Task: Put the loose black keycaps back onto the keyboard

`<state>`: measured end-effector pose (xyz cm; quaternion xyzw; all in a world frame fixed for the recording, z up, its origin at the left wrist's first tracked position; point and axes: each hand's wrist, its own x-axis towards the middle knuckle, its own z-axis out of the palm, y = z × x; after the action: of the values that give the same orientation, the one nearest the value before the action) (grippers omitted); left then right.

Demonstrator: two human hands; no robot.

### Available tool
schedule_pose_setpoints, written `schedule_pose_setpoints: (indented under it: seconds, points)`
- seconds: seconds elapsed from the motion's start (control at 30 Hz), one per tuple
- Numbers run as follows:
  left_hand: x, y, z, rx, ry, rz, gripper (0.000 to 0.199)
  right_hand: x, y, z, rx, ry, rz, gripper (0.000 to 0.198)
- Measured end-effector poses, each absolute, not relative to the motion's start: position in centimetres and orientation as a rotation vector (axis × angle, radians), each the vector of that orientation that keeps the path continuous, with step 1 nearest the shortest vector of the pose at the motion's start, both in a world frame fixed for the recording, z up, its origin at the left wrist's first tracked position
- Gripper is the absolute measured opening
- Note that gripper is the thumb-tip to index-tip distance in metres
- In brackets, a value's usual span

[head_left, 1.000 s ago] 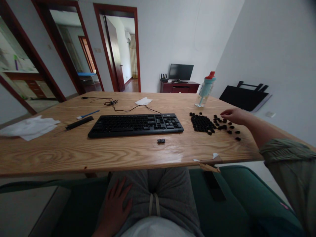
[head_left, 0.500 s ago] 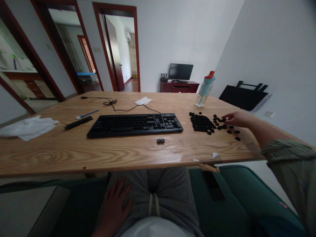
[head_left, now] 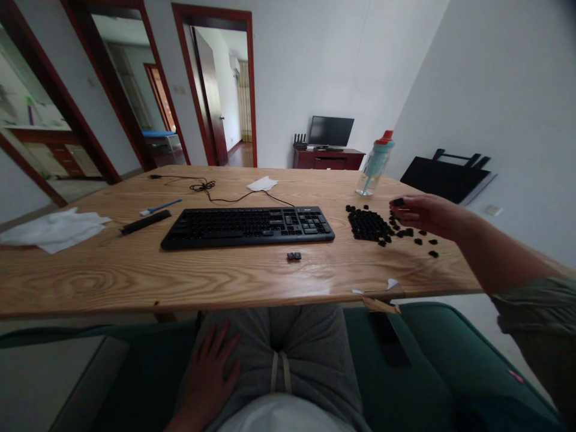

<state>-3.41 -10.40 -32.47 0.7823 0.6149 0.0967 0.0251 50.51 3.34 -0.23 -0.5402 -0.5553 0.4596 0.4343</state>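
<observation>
Between the fingertips of my right hand (head_left: 427, 213) is a small black keycap (head_left: 398, 202), held just above the table. Below and around that hand lie scattered loose keycaps (head_left: 418, 242). Left of them, a tight block of keycaps (head_left: 368, 224) sits in rows. A black keyboard (head_left: 247, 227) lies across the middle of the table, with many of its keys off and a few keys in place at its right part. Two keycaps (head_left: 294, 256) rest side by side in front of it. My left hand (head_left: 209, 372) lies flat on my thigh, fingers spread, holding nothing.
A water bottle (head_left: 375, 163) stands behind the keycaps. To the left are a blue-handled brush (head_left: 161, 207), a black bar (head_left: 146, 222) and crumpled white tissue (head_left: 56, 229). The cable (head_left: 204, 185) and another tissue (head_left: 263, 183) lie behind the keyboard. A phone (head_left: 389, 339) is on the green seat.
My right hand has lifted a keycap from the scattered ones and moved slightly up and left with it. My left hand stays on my thigh.
</observation>
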Motion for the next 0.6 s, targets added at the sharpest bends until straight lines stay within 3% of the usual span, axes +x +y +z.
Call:
schedule_pose_setpoints:
  seconds: [0.13, 0.4, 0.6]
  points:
    - [-3.4, -10.4, -32.3, 2.409, 1.889, 0.292, 0.048, 46.7, 2.4, 1.0, -1.207, -1.499, 1.313, 0.021]
    - [-3.0, -10.6, -31.3, 2.351, 1.903, 0.26, 0.048, 43.7, 2.5, 1.5, -1.212, -1.631, 1.295, 0.028]
    - [-3.1, -10.5, -31.4, 2.368, 1.9, 0.244, 0.048, 45.3, 2.7, 1.5, -1.556, -1.917, 1.023, 0.035]
